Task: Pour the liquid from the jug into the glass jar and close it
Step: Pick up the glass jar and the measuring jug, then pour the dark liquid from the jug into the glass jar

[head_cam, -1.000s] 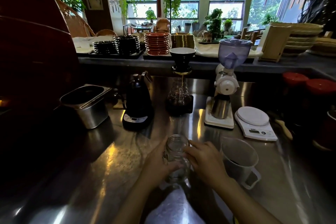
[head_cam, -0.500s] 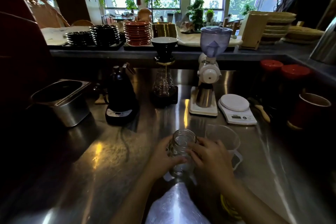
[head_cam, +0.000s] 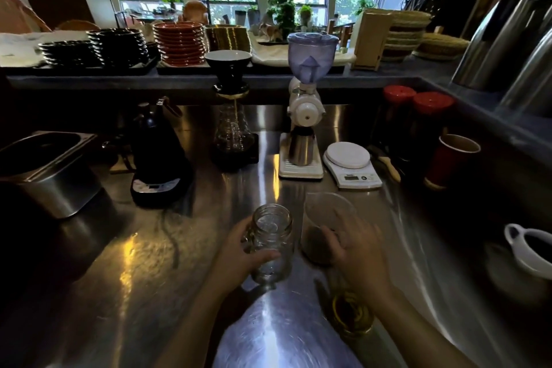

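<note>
An open, empty glass jar (head_cam: 271, 240) stands upright on the steel counter (head_cam: 149, 263) in front of me. My left hand (head_cam: 239, 257) is wrapped around its left side and front. Just right of the jar stands a clear plastic jug (head_cam: 324, 218) with dark liquid in its bottom. My right hand (head_cam: 355, 251), blurred by motion, hovers at the jug's near right side with fingers spread; whether it touches the jug I cannot tell. A round gold-rimmed lid (head_cam: 352, 315) lies on the counter under my right forearm.
Behind stand a black kettle on its base (head_cam: 158, 152), a pour-over dripper on a glass carafe (head_cam: 231, 116), a white grinder (head_cam: 304, 116) and a white scale (head_cam: 351, 164). A steel bin (head_cam: 50, 170) is at left. Red cup (head_cam: 449, 158), red-lidded jars and a white pitcher (head_cam: 528, 251) sit at right.
My right hand has left the jar and moved right to the jug. The view has tilted down and swung right; my left hand keeps its hold on the jar.
</note>
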The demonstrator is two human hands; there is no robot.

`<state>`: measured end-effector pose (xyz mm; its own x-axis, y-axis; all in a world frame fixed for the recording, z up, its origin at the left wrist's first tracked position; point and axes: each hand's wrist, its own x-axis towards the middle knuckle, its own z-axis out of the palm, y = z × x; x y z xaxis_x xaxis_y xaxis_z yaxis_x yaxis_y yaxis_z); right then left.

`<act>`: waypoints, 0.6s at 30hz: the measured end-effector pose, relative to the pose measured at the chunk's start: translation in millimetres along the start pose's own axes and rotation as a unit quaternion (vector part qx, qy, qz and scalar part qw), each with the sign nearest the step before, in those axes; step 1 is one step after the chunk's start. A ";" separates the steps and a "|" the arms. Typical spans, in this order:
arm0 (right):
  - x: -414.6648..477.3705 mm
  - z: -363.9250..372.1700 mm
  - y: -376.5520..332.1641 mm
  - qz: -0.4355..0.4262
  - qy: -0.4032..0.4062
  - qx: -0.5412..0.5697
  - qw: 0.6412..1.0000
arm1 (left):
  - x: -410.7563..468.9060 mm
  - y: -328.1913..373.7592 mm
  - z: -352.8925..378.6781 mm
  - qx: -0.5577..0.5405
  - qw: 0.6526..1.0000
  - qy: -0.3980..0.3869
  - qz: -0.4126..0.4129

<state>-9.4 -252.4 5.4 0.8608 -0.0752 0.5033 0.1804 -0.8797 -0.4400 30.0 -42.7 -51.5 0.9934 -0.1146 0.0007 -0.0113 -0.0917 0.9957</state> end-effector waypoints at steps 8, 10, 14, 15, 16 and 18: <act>-24.3 5.2 30.5 0.093 -0.010 -0.027 0.995 | -4.9 6.6 3.5 -0.029 0.999 -0.010 0.007; -24.9 6.4 32.6 0.111 -0.021 -0.030 0.993 | -5.5 6.6 4.1 -0.049 0.999 -0.012 0.000; -21.1 6.2 38.6 0.170 -0.043 0.021 0.984 | -5.6 3.2 2.5 -0.070 0.997 -0.017 -0.018; -19.5 5.4 39.6 0.201 -0.054 0.063 0.976 | -5.4 2.2 2.0 -0.071 0.997 -0.019 -0.023; -17.7 4.5 39.6 0.231 -0.062 0.115 0.964 | -5.1 1.2 1.4 -0.072 0.997 -0.021 -0.028; -13.7 2.5 36.4 0.270 -0.052 0.230 0.934 | -5.1 0.4 0.9 -0.074 0.996 -0.021 -0.035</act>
<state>-13.4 -282.2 -19.3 0.9225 -0.3824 0.0524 -0.1277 -0.4305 -0.8935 24.8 -43.0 -51.1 0.9854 -0.1552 -0.0700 0.0780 0.0460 0.9959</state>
